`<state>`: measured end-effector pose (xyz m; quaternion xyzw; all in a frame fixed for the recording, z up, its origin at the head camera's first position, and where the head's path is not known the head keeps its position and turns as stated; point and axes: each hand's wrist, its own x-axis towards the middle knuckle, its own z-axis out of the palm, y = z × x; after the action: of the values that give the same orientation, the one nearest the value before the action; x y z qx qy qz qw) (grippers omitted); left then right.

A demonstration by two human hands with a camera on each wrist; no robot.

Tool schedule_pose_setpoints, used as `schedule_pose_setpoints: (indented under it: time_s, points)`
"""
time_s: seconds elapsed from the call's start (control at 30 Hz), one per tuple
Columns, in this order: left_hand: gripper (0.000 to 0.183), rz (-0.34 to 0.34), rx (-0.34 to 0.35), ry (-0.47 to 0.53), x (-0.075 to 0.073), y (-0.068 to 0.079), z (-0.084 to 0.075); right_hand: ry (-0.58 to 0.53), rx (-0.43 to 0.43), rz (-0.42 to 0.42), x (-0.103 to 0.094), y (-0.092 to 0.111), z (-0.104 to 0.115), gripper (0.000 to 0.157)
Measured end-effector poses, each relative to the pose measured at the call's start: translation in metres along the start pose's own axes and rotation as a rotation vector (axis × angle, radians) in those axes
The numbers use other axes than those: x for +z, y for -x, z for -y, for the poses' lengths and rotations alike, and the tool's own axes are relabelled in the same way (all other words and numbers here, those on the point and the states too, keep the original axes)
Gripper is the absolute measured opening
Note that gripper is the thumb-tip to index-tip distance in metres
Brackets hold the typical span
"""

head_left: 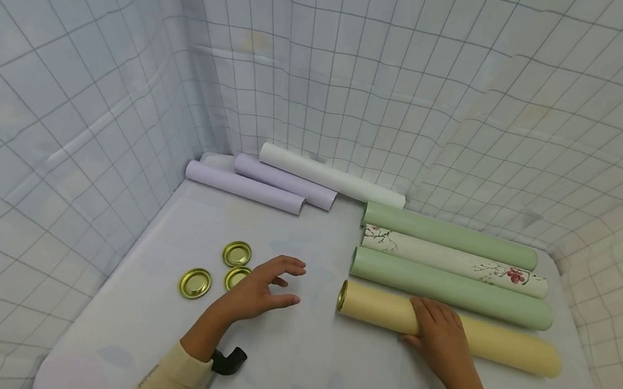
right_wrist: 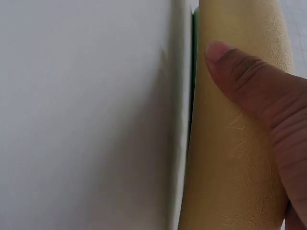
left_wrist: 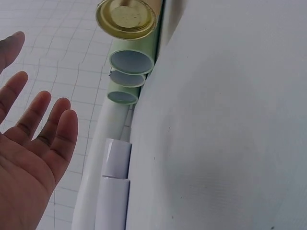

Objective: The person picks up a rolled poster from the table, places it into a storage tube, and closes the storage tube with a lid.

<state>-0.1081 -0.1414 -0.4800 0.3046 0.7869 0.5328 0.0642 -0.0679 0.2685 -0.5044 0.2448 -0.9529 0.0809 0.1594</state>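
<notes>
A pale table [head_left: 314,372] spans the lower frame. Three gold lids [head_left: 195,283] lie centre-left, four tubes [head_left: 452,289] right, three seemingly hollow rolls [head_left: 244,187] upper centre.

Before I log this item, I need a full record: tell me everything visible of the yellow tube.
The yellow tube is a long cylinder with a finely creased, paper- or leather-like surface. A gold, metal-looking lid closes its left end; whether the right end is capped can't be made out. It lies on its side, seemingly on the table, alongside the nearer green tube, and the right hand grips it near the middle.
</notes>
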Motion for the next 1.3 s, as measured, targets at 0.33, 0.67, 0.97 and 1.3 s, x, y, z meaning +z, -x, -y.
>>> schedule_pose_setpoints:
  time_s: [0.33,0.67,0.97,1.3]
  points:
    - [0.047,-0.027,-0.005,-0.010,-0.006,0.006,0.003,-0.043,0.053,0.093,0.000,0.001,-0.007,0.082]
    - [0.048,-0.067,-0.051,-0.019,-0.018,0.016,0.002,-0.294,0.113,0.122,-0.039,-0.024,-0.034,0.063]
    - [0.047,-0.127,-0.092,-0.045,-0.038,0.034,0.001,-0.407,0.177,0.249,-0.055,-0.052,-0.079,0.058]
    - [0.044,-0.177,-0.142,-0.049,-0.052,0.046,-0.001,-0.462,0.207,0.350,-0.043,-0.068,-0.094,0.061]
